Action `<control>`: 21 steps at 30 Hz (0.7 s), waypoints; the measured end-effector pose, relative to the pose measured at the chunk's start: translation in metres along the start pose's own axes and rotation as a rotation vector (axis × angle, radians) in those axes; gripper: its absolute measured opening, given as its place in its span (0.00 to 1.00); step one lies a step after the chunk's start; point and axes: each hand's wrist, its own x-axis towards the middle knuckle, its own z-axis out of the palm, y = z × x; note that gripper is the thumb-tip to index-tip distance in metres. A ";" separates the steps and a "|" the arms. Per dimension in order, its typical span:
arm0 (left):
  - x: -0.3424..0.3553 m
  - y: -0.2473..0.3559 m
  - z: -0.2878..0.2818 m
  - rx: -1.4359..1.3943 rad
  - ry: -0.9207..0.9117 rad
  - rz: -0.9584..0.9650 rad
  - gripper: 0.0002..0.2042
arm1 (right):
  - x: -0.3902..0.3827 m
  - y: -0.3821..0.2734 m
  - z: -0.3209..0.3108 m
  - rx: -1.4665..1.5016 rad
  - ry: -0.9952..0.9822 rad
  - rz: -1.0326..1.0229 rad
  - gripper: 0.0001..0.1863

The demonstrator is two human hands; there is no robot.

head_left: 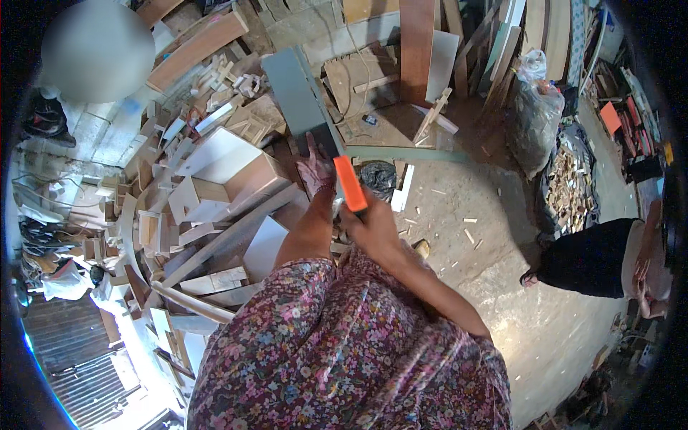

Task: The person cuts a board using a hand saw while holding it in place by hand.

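Note:
A long grey-green board (292, 89) slopes away in front of me, its near end dark in shade. My left hand (315, 170) lies on that near end with its fingers stretched forward. Just to the right, my right hand (371, 228) is closed around a flat, bright orange, bar-shaped object (350, 185), which juts up beside the board. What kind of tool or piece it is cannot be made out. A black plastic bag (378, 178) sits on the floor beyond my right hand.
Wood offcuts and white panels (228, 154) pile up on my left. Planks (418, 50) lean against the far wall. A clear plastic sack (534, 115) and a dark sack of wood scraps (571, 175) stand right. Another person (595, 258) stands at the right. Chips litter the concrete floor (459, 208).

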 end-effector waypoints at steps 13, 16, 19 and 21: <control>0.013 -0.015 0.024 0.192 0.250 0.126 0.23 | 0.038 0.055 0.019 0.311 0.001 0.085 0.06; 0.028 -0.066 0.054 0.328 0.194 0.199 0.23 | 0.052 0.041 0.033 0.235 0.066 -0.018 0.11; 0.017 -0.050 0.042 0.288 0.053 0.173 0.23 | 0.047 0.042 0.026 0.294 0.086 0.017 0.12; 0.013 -0.024 0.029 0.216 0.161 0.146 0.23 | 0.035 0.029 0.014 0.276 0.025 0.084 0.14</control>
